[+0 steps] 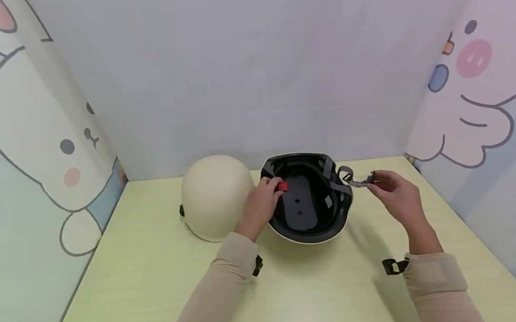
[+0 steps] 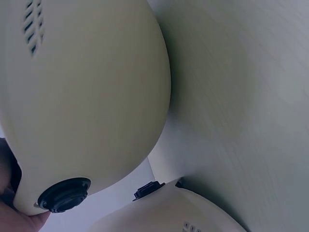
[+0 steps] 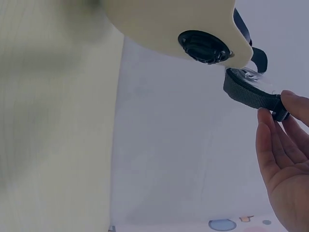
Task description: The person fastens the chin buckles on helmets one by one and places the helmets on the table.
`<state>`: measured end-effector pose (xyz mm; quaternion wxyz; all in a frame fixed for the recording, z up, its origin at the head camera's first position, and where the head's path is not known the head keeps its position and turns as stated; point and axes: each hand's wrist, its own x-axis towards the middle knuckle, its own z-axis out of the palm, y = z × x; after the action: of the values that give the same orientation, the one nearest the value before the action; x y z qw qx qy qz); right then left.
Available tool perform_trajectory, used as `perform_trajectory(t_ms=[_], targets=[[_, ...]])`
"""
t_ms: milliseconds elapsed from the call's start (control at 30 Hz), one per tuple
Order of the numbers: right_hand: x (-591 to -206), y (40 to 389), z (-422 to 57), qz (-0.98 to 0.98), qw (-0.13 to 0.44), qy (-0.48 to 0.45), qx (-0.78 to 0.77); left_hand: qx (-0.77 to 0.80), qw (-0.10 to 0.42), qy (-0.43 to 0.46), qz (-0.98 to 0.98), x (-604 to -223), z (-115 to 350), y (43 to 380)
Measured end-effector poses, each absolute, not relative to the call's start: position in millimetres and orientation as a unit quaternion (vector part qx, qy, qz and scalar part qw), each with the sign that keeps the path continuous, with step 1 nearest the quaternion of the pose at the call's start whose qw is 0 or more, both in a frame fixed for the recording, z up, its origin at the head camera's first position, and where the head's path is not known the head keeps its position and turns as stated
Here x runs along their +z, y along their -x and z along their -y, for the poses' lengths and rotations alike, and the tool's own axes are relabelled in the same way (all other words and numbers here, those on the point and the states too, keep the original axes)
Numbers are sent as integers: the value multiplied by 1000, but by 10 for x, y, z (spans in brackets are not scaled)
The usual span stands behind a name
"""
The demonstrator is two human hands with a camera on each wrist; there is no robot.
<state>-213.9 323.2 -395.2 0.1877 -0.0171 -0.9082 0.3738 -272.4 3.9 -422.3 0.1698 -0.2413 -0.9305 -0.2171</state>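
A cream helmet (image 1: pixel 311 236) lies upside down, its black padded inside facing up. My left hand (image 1: pixel 259 206) is at its left rim and pinches a red buckle piece (image 1: pixel 282 186) between thumb and fingers. Off the right side, my right hand (image 1: pixel 398 198) pinches the black end of a grey chin strap (image 3: pixel 246 94) and holds it away from the shell. Clear plastic shows along that strap. In the left wrist view the helmet's shell (image 2: pixel 96 96) hides most of my left hand, leaving a bit of it at the lower left edge.
A second cream helmet (image 1: pixel 216 197) sits dome up, close to the left of the first one. Both rest on a pale yellow-green table (image 1: pixel 157 279). Behind rises a plain grey backdrop (image 1: pixel 247 66), with cartoon-printed panels at both sides.
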Motion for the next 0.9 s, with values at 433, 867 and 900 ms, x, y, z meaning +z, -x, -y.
perform_trajectory(t_ms=[433,867,900], targets=[[-3781,2159,-3021,903,204,-20,379,-215,185,241,928,-4235,-58,2709],[-3768,2229,-2856,902,206,-60,375,-210,184,238,930,-4234,-84,2695],[-3770,2239,-2843,903,204,-64,373,-212,183,237,930,-4231,-85,2693]])
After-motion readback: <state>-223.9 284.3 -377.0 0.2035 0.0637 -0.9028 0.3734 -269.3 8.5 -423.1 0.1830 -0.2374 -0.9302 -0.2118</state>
